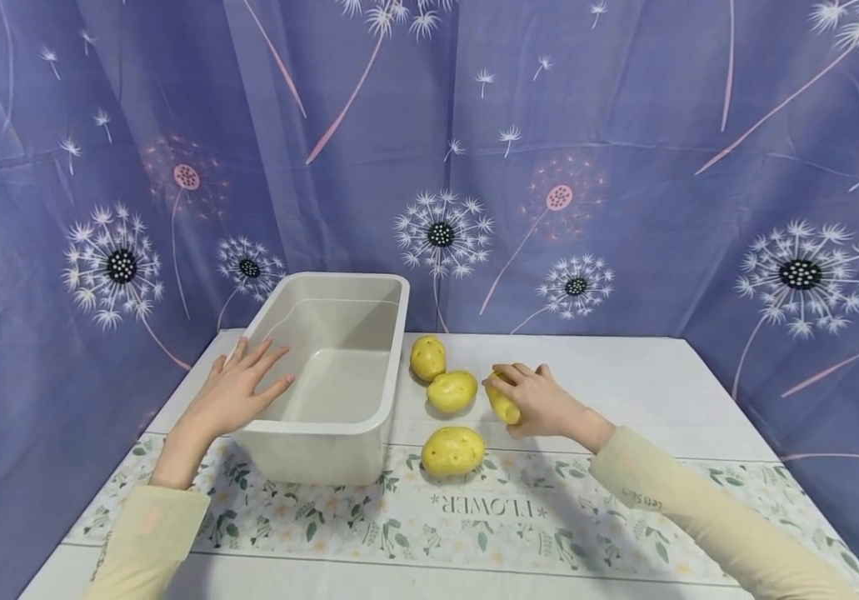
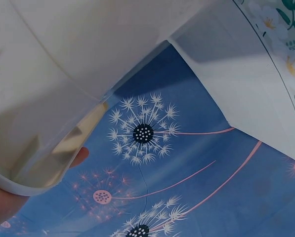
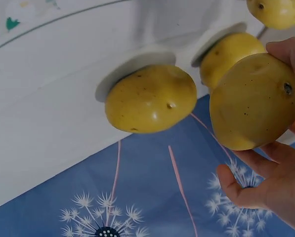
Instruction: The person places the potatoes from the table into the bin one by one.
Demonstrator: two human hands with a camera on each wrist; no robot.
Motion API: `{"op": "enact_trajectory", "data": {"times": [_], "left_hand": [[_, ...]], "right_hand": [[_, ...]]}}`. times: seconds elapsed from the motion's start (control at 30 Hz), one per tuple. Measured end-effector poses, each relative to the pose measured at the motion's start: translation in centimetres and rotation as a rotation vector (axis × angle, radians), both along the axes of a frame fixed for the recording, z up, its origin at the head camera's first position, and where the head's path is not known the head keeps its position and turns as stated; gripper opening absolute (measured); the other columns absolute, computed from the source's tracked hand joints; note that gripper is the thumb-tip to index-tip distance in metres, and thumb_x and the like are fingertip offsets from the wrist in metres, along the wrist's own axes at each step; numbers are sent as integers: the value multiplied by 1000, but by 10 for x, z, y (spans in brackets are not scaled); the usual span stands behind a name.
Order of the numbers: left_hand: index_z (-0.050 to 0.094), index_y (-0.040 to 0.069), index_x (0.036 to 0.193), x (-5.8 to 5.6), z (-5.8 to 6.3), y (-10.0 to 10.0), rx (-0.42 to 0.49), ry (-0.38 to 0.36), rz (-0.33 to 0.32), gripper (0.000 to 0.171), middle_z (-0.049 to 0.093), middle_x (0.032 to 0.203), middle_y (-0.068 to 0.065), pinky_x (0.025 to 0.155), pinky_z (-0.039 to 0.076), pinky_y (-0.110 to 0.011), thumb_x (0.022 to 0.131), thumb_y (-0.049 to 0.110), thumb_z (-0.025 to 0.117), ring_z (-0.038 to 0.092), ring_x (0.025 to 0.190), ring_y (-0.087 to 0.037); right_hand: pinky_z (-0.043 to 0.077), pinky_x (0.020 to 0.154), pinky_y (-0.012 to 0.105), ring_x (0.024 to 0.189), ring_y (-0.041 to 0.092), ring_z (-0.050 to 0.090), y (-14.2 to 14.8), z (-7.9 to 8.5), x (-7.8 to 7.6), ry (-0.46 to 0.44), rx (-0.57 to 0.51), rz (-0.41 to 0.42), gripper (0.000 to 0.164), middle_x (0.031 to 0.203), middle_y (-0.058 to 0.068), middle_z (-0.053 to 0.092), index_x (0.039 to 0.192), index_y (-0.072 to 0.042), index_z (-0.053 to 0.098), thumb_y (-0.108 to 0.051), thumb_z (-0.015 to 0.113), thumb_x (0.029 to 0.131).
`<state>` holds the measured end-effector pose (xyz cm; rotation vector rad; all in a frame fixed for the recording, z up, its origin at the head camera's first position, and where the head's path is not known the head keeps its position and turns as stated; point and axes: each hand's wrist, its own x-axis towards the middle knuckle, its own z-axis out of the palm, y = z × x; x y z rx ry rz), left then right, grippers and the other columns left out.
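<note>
My right hand (image 1: 545, 404) is gripping a potato (image 1: 502, 407), right of three others (image 1: 452, 392); my left hand (image 1: 234, 396) is lying spread at the left edge of the bin (image 1: 309, 454). Risk: a slackening grip is inviting a slip.

Left hand (image 1: 237, 393) spread, right hand (image 1: 543, 403) curled.

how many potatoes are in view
4: a held potato in the right hand; a far potato and a middle potato right of the bin; a front potato nearest the head camera. Others could be hidden behind the bin's near wall.
</note>
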<state>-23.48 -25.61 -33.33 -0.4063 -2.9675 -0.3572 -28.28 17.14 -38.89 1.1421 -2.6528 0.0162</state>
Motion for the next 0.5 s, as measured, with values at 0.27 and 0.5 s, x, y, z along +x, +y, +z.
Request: {"op": "enact_trajectory", "data": {"times": [0.27, 0.5], "left_hand": [[34, 11, 138, 0, 0, 0, 9, 1, 0, 62, 21, 146, -23, 100, 5, -69, 91, 50, 38, 6, 132, -50], [33, 11, 139, 0, 1, 0, 18, -9, 3, 63, 20, 146, -23, 100, 4, -69, 91, 52, 37, 5, 133, -49]], "right_hand": [[44, 73, 55, 111, 31, 49, -1, 15, -3, 30, -6, -18, 72, 127, 16, 49, 123, -15, 52, -29, 76, 56], [44, 72, 50, 110, 31, 49, -3, 23, -4, 56, -11, -3, 71, 127, 16, 50, 122, -14, 53, -30, 76, 57]]}}
